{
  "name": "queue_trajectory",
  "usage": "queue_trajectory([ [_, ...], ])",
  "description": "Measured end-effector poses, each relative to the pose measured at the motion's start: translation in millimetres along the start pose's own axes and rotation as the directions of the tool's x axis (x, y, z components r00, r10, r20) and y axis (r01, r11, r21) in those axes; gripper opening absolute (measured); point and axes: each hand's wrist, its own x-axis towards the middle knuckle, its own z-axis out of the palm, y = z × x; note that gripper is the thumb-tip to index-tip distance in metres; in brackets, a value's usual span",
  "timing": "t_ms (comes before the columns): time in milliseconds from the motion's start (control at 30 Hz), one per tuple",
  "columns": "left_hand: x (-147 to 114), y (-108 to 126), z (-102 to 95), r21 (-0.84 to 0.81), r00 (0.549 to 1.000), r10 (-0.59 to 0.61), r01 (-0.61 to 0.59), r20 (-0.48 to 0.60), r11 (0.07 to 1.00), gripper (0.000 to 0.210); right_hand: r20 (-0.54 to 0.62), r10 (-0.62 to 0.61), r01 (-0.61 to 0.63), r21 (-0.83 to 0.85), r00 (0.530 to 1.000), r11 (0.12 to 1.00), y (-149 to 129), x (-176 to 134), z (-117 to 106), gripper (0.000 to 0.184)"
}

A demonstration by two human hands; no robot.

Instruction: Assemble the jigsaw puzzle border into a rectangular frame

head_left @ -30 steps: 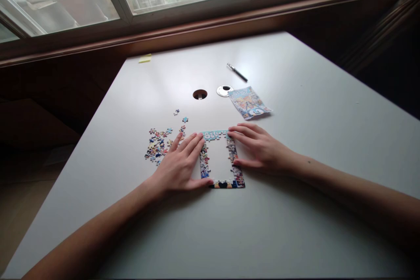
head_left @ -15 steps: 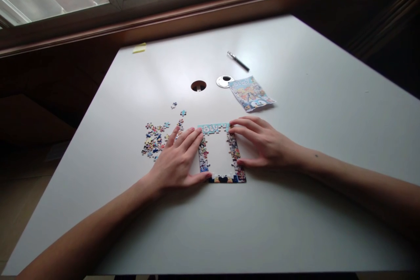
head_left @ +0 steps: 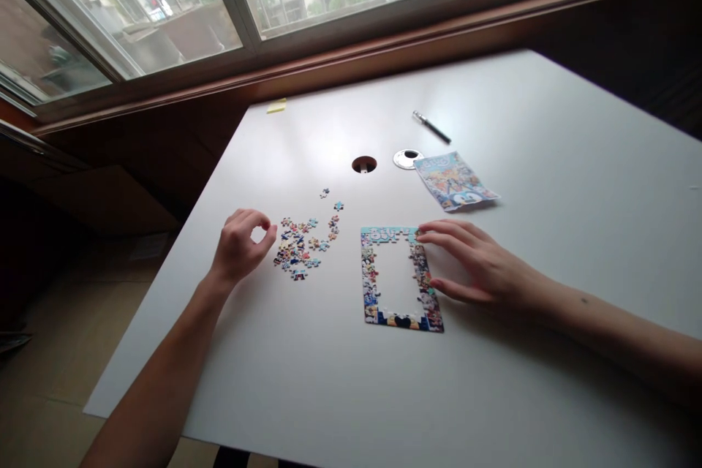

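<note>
A jigsaw border frame (head_left: 370,285) lies flat, its top strip light blue with white lettering and its middle bare tabletop. My right hand (head_left: 472,263) rests at its right side, fingers and thumb spread, fingertips touching the upper right edge. My left hand (head_left: 238,245) is held just left of a pile of loose jigsaw pieces (head_left: 296,245). Its fingers are curled and the thumb and index tips come together in a ring; I see nothing between them. A few stray pieces (head_left: 338,206) trail off toward the back right of the pile.
Behind the frame lies a printed picture sheet (head_left: 455,179), partly over a silver ring cover (head_left: 406,159). Left of that is a round cable hole (head_left: 364,164). A pen (head_left: 432,127) lies farther back, and yellow tape (head_left: 277,106) sits at the far left edge near the window.
My left hand has lifted off the frame's left side, moved left past the pieces and curled its fingers. My right hand stays on the right edge. The camera view has shifted.
</note>
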Motion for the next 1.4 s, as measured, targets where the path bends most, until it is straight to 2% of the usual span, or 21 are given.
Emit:
queue_trajectory([
  [100,-4,-7,9.3,-0.037,0.998,-0.018,0.02,0.055,0.999,0.008,0.003,0.016,-0.016,-0.013,1.0,1.0,0,-1,0,0.06],
  [200,-5,-1,13.3,-0.065,0.995,-0.002,0.008,0.101,0.998,0.012,0.002,0.01,-0.01,-0.011,1.0,1.0,0,0,1,0.06],
  [500,-9,28,13.5,-0.099,0.975,0.17,-0.157,0.142,0.983,0.014,-0.005,0.021,-0.021,0.009,1.0,1.0,0,0,0,0.059],
  [767,-8,25,2.9,-0.09,0.967,0.202,-0.19,0.157,0.978,0.015,-0.02,0.026,-0.026,0.019,0.999,0.999,3,0,2,0.057],
  [900,-8,27,-3.8,-0.109,0.944,0.254,-0.235,0.211,0.966,0.012,-0.015,0.021,-0.02,0.027,1.0,0.999,6,-1,3,0.058],
  [1067,-8,22,-9.0,-0.12,0.931,0.247,-0.222,0.269,0.968,0.013,-0.021,0.02,-0.019,0.023,1.0,1.0,7,-1,3,0.058],
  [1200,-8,20,-9.4,-0.139,0.921,0.263,-0.231,0.288,0.963,0.013,-0.015,0.017,-0.017,0.025,1.0,1.0,6,-1,3,0.058],
  [1400,-10,34,-4.9,-0.179,0.897,0.304,-0.257,0.32,0.95,0.015,-0.009,0.01,-0.01,0.009,1.0,1.0,6,-1,2,0.058],
])
